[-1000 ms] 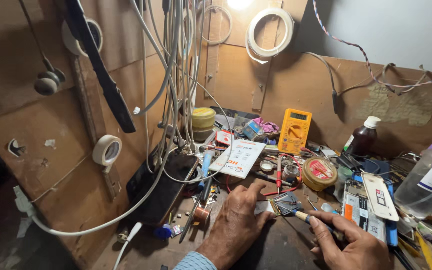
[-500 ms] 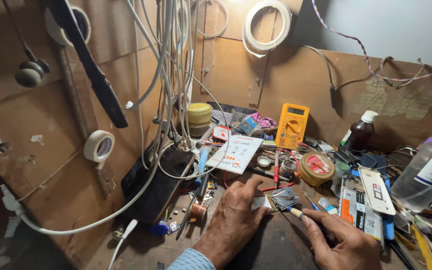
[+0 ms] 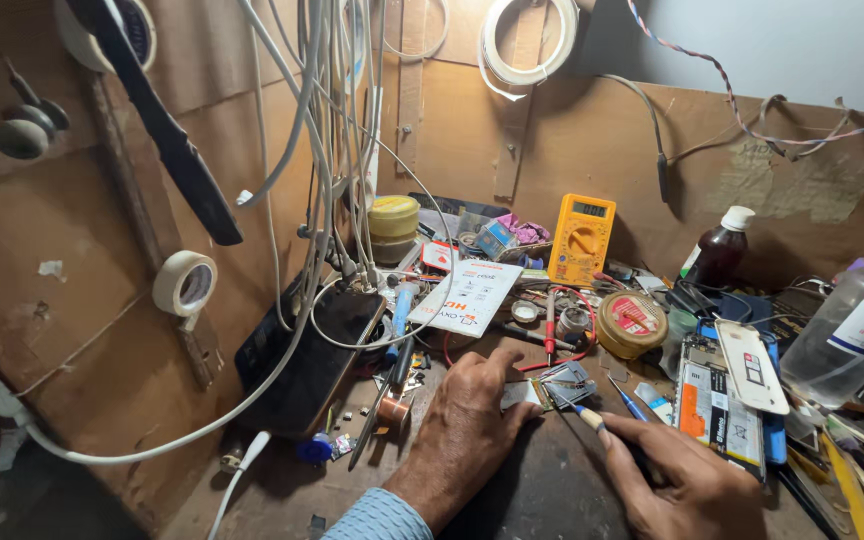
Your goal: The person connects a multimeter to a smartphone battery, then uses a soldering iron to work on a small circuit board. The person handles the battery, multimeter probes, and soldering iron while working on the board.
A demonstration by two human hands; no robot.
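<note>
My left hand (image 3: 467, 425) lies flat on the dark bench, its fingertips pinning a small metal circuit part (image 3: 552, 385). In my right hand (image 3: 677, 480) is a thin soldering tool (image 3: 580, 412), held like a pen with its tip touching that part. A yellow multimeter (image 3: 580, 238) stands behind, with its red probe (image 3: 550, 320) lying beside the part. To the left of my left hand rests a black phone (image 3: 317, 355), plugged into white cables.
A round tin (image 3: 631, 323), a brown bottle (image 3: 720, 250), a clear plastic bottle (image 3: 857, 325) and an opened phone (image 3: 720, 400) crowd the right side. White cables (image 3: 317, 150) hang down the cardboard wall. A tape roll (image 3: 184, 283) hangs at left.
The view has shifted slightly. My right hand has brought the soldering tool's tip closer onto the small part; my left hand stays pressed on it.
</note>
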